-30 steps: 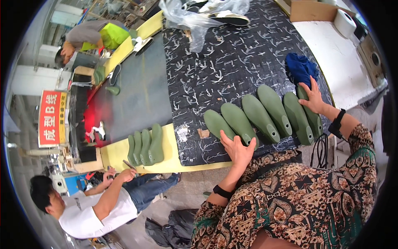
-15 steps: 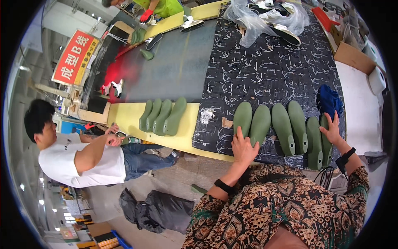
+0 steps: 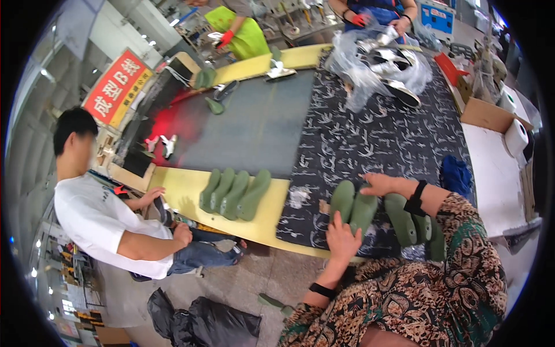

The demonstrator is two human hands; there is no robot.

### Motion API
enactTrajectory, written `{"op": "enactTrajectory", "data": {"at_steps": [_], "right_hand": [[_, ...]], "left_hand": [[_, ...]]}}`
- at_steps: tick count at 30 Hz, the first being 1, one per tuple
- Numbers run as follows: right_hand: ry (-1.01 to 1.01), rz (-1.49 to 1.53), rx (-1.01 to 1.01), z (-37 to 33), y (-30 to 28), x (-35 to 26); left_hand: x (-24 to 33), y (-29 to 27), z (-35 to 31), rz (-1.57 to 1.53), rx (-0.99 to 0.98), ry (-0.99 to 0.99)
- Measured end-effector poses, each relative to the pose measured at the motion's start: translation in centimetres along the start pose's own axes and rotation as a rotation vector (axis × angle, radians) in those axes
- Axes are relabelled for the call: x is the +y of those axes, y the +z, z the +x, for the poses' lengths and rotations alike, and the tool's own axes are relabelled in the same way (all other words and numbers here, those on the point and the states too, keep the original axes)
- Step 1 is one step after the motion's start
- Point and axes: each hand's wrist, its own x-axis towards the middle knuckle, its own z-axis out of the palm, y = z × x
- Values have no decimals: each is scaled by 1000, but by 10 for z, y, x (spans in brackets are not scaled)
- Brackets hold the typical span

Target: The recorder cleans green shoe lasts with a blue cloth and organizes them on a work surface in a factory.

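Several dark green shoe soles (image 3: 363,211) lie side by side on the black patterned mat (image 3: 376,139) at the table's near edge. My left hand (image 3: 342,240) rests with fingers spread on the near ends of the two leftmost soles. My right hand (image 3: 381,184), with a black wristband, reaches leftward across the far tips of the row and lies flat on them. Neither hand grips anything. Further green soles (image 3: 416,222) sit partly hidden under my right forearm.
A second group of green soles (image 3: 234,194) lies on the yellow table edge (image 3: 185,191). A person in a white shirt (image 3: 98,222) sits low at the left. Black bags (image 3: 202,321) lie on the floor. A plastic bag of shoes (image 3: 381,58), a blue cloth (image 3: 457,173) and a cardboard box (image 3: 491,115) are farther off.
My right hand has moved from the right end of the sole row across to its left part. The soles sit closer together. My view has swung left, showing more of the seated person.
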Motion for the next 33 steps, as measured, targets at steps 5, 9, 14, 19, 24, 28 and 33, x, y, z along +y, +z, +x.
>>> {"op": "enactTrajectory", "data": {"at_steps": [5,9,14,19,24,28,33], "right_hand": [[152,-26,-284,41,25,-10],[156,36,-291,28,22,2],[-52,-96,35,-7,-30,-23],[242,-110,435,-144,-102,11],[477,145,312,-244,-70,5],[454,-75,174,-243,-10,-14],[498,18,48,-235,-1,-38]], "left_hand": [[-2,-1,-15,17,31,-21],[4,0,-16,9,48,26],[-21,1,-7,43,15,-69],[-32,-16,6,89,37,-101],[-67,-12,25,77,16,-127],[-120,-38,17,66,75,-243],[-129,-9,21,127,57,-155]]}}
